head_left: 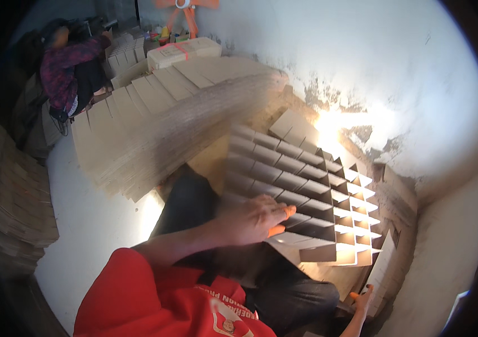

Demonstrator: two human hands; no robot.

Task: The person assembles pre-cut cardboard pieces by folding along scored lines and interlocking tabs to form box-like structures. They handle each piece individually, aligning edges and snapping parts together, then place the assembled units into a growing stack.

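- Pale floor point(90, 236) is at eight o'clock; stained wall point(418, 73) is at two, where glare point(342, 119) washes out its detail.
- Cardboard grid point(306, 197) is at four o'clock, its left part blurred.
- Left hand point(257, 219) hides some of its near edge; whether it pinches, I cannot tell.
- Right hand point(362, 299), finger and thumb spread, is by cardboard strips point(382, 267), toward five o'clock; its forearm is cut off below.

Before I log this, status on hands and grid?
Left hand at grid. Right hand by pale board. Grid strips crossed. Cardboard stack clear of both hands.
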